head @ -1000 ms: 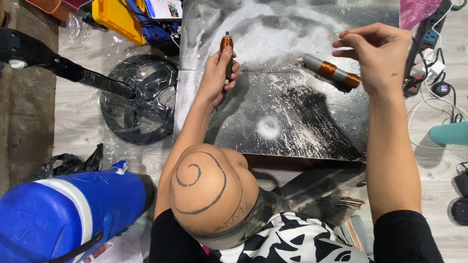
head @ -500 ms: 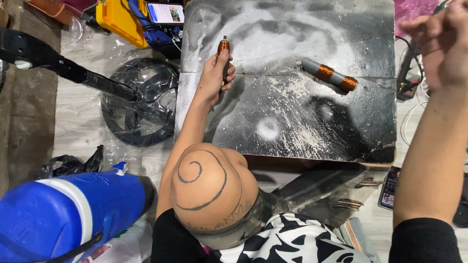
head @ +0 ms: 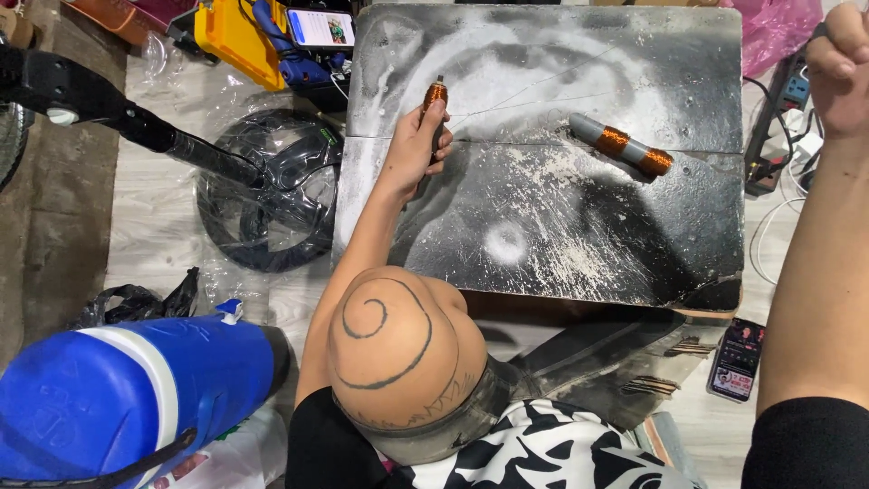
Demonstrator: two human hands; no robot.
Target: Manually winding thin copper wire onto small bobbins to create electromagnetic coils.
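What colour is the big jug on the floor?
The jug is bright blue with a white band, seen in the head view, bottom left.

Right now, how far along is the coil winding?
One grey rod with two copper windings lies finished-looking on the dark board. The left hand holds another coil rod upright, a thin wire running from it. The right hand is raised, holding nothing visible. How much remains, I cannot tell.

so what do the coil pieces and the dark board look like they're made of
Coil in the left hand: the coil shows shiny orange windings, probably copper wire, on a dark stem. Loose coil piece: two similar copper-coloured windings on a matt grey tube, perhaps plastic or metal. Board: matt black, cracked across and smeared with white powder; likely painted wood, though the look leaves it open.
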